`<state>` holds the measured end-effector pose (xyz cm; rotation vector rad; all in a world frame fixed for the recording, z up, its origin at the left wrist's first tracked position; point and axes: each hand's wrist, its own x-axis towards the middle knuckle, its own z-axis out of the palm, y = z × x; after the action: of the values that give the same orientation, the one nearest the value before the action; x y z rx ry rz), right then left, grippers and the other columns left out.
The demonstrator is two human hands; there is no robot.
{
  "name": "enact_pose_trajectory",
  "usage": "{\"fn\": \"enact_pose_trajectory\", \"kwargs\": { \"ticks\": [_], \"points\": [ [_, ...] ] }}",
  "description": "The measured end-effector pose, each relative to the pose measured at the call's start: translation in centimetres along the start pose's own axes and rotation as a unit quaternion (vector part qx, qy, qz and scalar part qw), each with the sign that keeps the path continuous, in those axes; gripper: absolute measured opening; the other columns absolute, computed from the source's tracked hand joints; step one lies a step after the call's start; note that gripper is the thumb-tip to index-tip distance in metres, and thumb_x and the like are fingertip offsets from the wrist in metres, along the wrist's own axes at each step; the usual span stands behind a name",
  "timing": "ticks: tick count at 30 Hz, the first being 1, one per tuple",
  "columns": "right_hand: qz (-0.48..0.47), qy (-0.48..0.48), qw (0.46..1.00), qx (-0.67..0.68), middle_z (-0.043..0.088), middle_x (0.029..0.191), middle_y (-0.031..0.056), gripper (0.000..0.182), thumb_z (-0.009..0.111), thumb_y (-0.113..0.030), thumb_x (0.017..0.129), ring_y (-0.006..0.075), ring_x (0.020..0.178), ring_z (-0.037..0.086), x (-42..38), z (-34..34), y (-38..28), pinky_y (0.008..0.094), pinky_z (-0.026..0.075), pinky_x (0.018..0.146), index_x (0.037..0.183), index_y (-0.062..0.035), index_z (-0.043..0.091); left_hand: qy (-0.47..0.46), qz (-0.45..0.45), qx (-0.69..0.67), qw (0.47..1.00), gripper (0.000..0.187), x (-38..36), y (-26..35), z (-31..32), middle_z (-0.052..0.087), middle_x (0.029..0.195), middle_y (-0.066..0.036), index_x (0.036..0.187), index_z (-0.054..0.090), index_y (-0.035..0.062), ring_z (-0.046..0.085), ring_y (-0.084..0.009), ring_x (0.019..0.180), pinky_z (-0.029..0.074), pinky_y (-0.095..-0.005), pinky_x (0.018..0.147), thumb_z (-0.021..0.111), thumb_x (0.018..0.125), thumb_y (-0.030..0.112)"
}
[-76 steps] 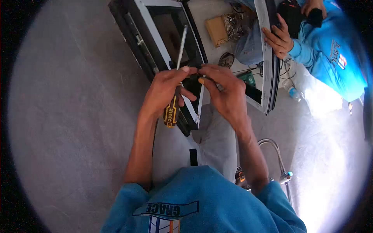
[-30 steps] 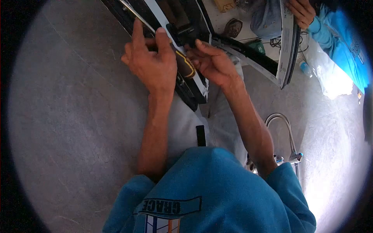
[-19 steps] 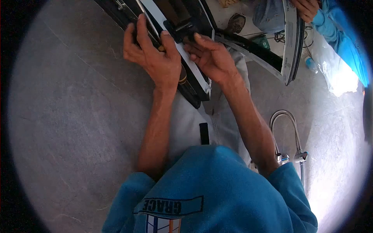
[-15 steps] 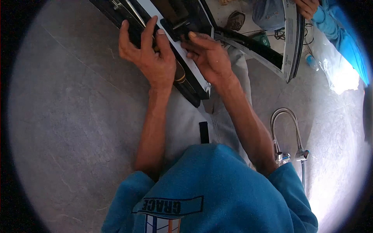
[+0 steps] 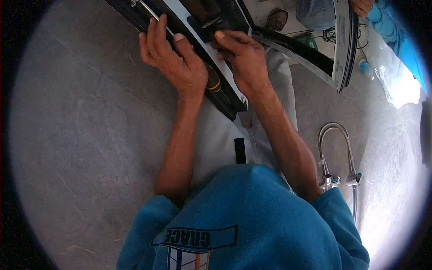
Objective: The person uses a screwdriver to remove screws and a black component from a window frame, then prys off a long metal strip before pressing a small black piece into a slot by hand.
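Observation:
A long black panel with a white edge strip slants down from the top toward my lap. My left hand lies against its left side, fingers stretched and thumb apart, with the fingertips by a thin silver rod. Below that palm shows a dark brown cylinder with a gold ring; whether it joins the rod is hidden. At the strip's right side, my right hand is closed, thumb pressed against bent fingers beside a dark fitting. Whatever lies in that pinch is hidden.
To the right stands a black frame with printed white film. Another person's hand is at its top. A bottle and plastic sheeting lie near. A metal hose with chrome fittings rests on the grey floor.
My left fingers have drawn closer together and moved slightly up and right along the panel. My right hand has closed more tightly and turned at the strip. The view has shifted slightly.

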<state>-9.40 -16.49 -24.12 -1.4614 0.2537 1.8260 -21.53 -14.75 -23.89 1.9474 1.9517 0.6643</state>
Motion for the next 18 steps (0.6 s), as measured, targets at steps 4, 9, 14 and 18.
{"fn": "enact_pose_trajectory", "kwargs": {
  "ticks": [4,9,14,18],
  "points": [
    [-0.033,0.029,0.999,-0.005,0.065,0.084,0.0058,0.018,0.07,-0.011,0.079,0.0133,0.076,0.058,-0.16,0.62,0.39,0.0258,0.044,0.067,0.093,0.0003,0.066,0.007,-0.003,-0.001,1.0,0.038,-0.27,-0.18,0.13,0.042,0.129,-0.016,0.127,0.044,0.0018,0.026,-0.0318,0.128,0.014,-0.0479,0.107,0.038,0.094,0.02],
    [-0.049,0.049,0.998,0.009,0.065,0.084,0.0067,0.019,0.072,-0.011,0.077,0.0133,0.072,0.056,-0.3,0.87,0.56,0.0263,0.043,0.065,0.091,0.0012,0.066,0.007,-0.001,-0.009,1.0,0.037,-0.08,-0.07,0.16,0.043,0.128,-0.016,0.127,0.044,0.0021,0.025,-0.0314,0.128,0.014,-0.0478,0.106,0.037,0.094,0.02],
    [-0.049,0.035,0.998,0.02,0.066,0.083,0.0067,0.021,0.072,-0.011,0.077,0.0128,0.072,0.056,-0.21,0.59,0.84,0.0262,0.043,0.067,0.092,0.0014,0.066,0.038,0.004,-0.011,0.999,0.039,-0.07,-0.14,0.45,0.047,0.129,-0.017,0.125,0.046,0.0018,0.034,-0.0345,0.125,0.016,-0.0497,0.108,0.04,0.094,0.024],
    [-0.03,0.019,0.999,0.001,0.065,0.092,0.0053,0.021,0.069,-0.012,0.081,0.0117,0.084,0.058,-0.32,0.5,0.4,0.0249,0.044,0.071,0.097,-0.0003,0.064,0.032,0.005,-0.021,0.999,0.039,-0.01,-0.04,0.29,0.045,0.131,-0.017,0.126,0.046,0.002,0.032,-0.035,0.126,0.014,-0.0497,0.108,0.04,0.094,0.023]
  ]
}}
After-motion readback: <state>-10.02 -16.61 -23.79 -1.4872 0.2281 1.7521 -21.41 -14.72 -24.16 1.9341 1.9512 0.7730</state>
